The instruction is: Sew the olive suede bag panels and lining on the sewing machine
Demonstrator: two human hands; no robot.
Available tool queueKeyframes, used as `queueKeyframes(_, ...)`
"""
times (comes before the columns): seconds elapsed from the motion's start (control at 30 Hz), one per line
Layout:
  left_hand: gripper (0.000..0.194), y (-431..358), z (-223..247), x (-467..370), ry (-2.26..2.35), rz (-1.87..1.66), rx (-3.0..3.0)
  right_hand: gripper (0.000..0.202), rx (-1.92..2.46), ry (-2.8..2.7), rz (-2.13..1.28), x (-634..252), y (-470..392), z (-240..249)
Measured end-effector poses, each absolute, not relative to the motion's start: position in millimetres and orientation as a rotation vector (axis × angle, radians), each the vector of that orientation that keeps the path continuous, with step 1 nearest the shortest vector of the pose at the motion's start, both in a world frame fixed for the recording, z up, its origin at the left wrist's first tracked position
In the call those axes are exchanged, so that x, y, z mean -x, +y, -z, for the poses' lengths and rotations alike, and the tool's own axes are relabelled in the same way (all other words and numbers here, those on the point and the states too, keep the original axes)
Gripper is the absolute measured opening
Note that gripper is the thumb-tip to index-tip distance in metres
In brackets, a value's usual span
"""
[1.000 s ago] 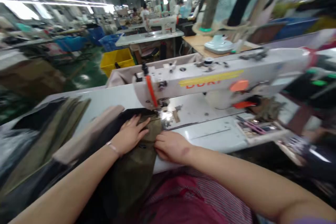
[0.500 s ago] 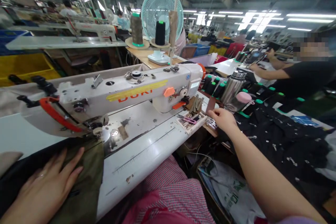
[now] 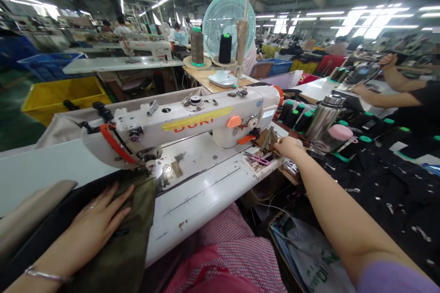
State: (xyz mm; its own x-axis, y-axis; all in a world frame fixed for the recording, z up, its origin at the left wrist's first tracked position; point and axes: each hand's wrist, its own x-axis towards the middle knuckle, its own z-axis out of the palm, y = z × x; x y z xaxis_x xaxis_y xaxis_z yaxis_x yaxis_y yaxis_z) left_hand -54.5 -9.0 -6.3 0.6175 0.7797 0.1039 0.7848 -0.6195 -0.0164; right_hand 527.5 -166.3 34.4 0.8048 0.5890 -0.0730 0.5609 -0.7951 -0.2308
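1. Desk (image 3: 220,192): white, ruler marks along the front edge, surface chipped. Carries the machine.
2. Sewing machine (image 3: 220,103): white industrial head, orange guard at the needle end, lamp lit by the presser foot.
3. Black cloth (image 3: 395,197): right side, spread out, dotted with small metal fittings.
4. Olive cloth (image 3: 137,210): left part of desk, dark layer beside it. Far edge at the presser foot, near end runs down out of frame.
5. Fan (image 3: 215,18): pale blue, behind the machine, thread cones in front of it.
6. Thermos (image 3: 325,119): steel, upright, right of the machine, just beside black thread cones and a pink-lidded jar (image 3: 340,132).
7. Parts tray (image 3: 266,172): right end of desk, small bits inside, too small to tell.
8. Left hand (image 3: 99,217): palm down on the olive cloth, fingers extended, grasping nothing.
9. Right hand (image 3: 289,146): arm stretched out, fingertips curled together at the olive strips. Can't tell whether it grips one.
10. Olive strips (image 3: 268,139): bunched at the tray's back edge.
11. Snips (image 3: 259,160): pink handles, lying in the tray.
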Motion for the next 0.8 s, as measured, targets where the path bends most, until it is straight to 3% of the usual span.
queueKeyframes(0.2,0.038,-76.4,-42.4,18.7,-1.43,0.561,3.168,0.042,2.461,-1.004,-0.101,-429.9,-201.0,-45.2)
queueKeyframes(0.3,0.038,-118.0,-53.5,-19.2,-1.808,0.848,3.651,0.033,1.776,-1.381,-0.572,-325.7,-210.5,-31.8)
queueKeyframes(0.37,0.042,-133.5,-53.5,-38.4,-2.152,1.498,3.706,0.029,1.445,-1.583,-0.882,-263.3,-214.6,-23.5)
queueKeyframes(0.43,0.04,-140.2,-52.6,-45.9,-2.351,2.198,3.389,0.029,1.307,-1.647,-1.024,-221.5,-215.6,-17.1)
queueKeyframes(0.5,0.036,-142.1,-54.0,-43.5,-2.38,2.583,3.098,0.03,1.275,-1.656,-1.085,-202.0,-213.2,-12.6)
queueKeyframes(0.8,0.034,-144.5,-61.7,-28.2,-2.353,3.002,2.736,0.033,1.25,-1.708,-1.193,-191.2,-205.5,-4.3)
